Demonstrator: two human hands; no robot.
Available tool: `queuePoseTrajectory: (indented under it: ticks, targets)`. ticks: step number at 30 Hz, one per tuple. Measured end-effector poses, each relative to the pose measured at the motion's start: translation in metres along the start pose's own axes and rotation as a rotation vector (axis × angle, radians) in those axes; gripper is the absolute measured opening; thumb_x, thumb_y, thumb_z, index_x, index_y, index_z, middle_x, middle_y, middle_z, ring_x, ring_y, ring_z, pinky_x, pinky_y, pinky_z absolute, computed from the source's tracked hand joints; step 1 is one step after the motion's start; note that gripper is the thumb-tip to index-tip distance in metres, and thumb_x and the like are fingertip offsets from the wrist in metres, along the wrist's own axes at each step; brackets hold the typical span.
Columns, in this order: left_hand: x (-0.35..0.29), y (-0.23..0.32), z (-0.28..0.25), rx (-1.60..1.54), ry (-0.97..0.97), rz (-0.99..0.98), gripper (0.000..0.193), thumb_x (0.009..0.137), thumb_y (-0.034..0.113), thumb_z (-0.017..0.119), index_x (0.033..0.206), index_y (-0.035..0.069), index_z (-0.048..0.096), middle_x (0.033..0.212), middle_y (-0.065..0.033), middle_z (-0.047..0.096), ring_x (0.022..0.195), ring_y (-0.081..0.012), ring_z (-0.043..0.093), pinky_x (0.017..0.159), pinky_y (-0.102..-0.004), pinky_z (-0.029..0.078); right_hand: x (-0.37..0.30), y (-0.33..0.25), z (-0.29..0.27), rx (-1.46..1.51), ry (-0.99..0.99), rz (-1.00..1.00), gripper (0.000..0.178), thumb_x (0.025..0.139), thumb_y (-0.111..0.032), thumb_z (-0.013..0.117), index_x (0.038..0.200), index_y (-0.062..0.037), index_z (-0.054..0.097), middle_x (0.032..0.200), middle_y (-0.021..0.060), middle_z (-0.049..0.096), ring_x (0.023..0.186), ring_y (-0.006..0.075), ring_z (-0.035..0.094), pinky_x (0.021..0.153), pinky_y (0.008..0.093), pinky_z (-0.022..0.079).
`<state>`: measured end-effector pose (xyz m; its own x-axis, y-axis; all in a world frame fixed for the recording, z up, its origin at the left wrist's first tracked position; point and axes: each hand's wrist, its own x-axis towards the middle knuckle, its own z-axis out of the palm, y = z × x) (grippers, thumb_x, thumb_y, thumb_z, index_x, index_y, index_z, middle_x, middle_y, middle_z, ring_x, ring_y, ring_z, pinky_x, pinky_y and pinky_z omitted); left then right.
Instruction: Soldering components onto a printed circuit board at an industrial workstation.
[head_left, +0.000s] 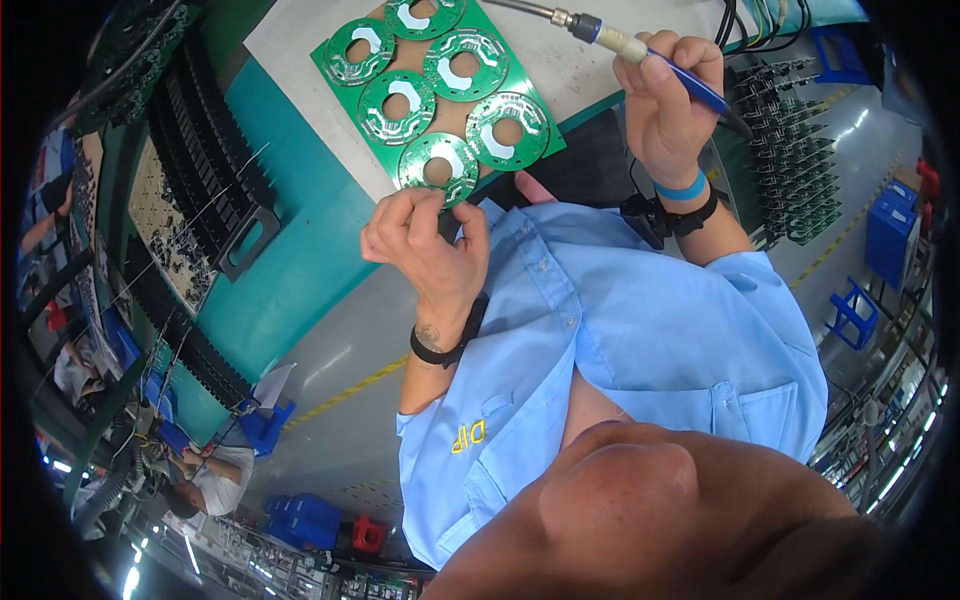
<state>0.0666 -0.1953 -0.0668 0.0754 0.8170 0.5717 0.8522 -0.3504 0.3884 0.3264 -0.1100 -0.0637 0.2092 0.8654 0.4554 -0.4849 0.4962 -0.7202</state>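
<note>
At the left, slotted black racks (195, 110) stand along a teal surface (310, 260), and right of them a pale sheet (300, 95) bears the green circuit board panel (438, 72). The panel lies flat, set aslant, with six ring-shaped boards in two rows; each has a round central hole showing brown, a white C-shaped patch beside that hole and small pale traces over glossy green. The left hand (425, 240) reaches up from below to the panel's near edge, its wrist under a black band, back of the hand turned up; the fingers are curled in with the thumb drawn close, fingertips at the lowest ring, though whether they pinch anything I cannot tell. Farther right, raised beside the panel and apart from it, the right hand (668, 115) is closed on a pen-shaped tool (620, 42), thumb and forefinger around its blue-and-beige handle, palm side showing, the metal shaft slanting up-left past the upper rim. Beyond that wrist, green boards with dark upright parts (795, 160) stand in close rows.
</note>
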Motion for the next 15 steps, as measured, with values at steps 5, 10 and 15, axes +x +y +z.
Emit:
queuePoseTrajectory:
  ticks: [5, 10, 15]
  targets:
    - [0.01, 0.002, -0.006, 0.009, -0.039, -0.006, 0.057, 0.071, 0.002, 0.075, 0.125, 0.013, 0.058, 0.121, -0.0058, 0.055, 0.118, -0.0291, 0.052, 0.1, -0.0465, 0.03, -0.009, -0.004, 0.013, -0.139, 0.014, 0.036, 0.023, 0.101, -0.001, 0.057, 0.123, 0.0019, 0.056, 0.097, 0.0097, 0.057, 0.081, 0.0164, 0.047, 0.073, 0.0354, 0.04]
    - [0.02, 0.001, -0.017, -0.04, -0.164, -0.072, 0.061, 0.074, 0.005, 0.077, 0.132, 0.011, 0.058, 0.125, -0.0093, 0.055, 0.12, -0.0324, 0.052, 0.099, -0.0483, 0.032, -0.009, -0.002, 0.001, -0.183, -0.111, 0.036, 0.034, 0.102, -0.006, 0.057, 0.131, 0.0113, 0.058, 0.102, 0.0148, 0.062, 0.087, 0.0179, 0.054, 0.079, 0.0362, 0.045]
    - [0.031, -0.009, -0.042, -0.146, -0.349, -0.049, 0.063, 0.077, 0.014, 0.083, 0.134, 0.009, 0.057, 0.132, -0.0134, 0.055, 0.122, -0.0357, 0.051, 0.098, -0.0504, 0.035, -0.017, -0.002, 0.012, -0.241, -0.046, 0.046, 0.034, 0.103, -0.008, 0.055, 0.13, 0.0124, 0.059, 0.104, 0.0176, 0.066, 0.088, 0.0208, 0.058, 0.083, 0.0385, 0.048]
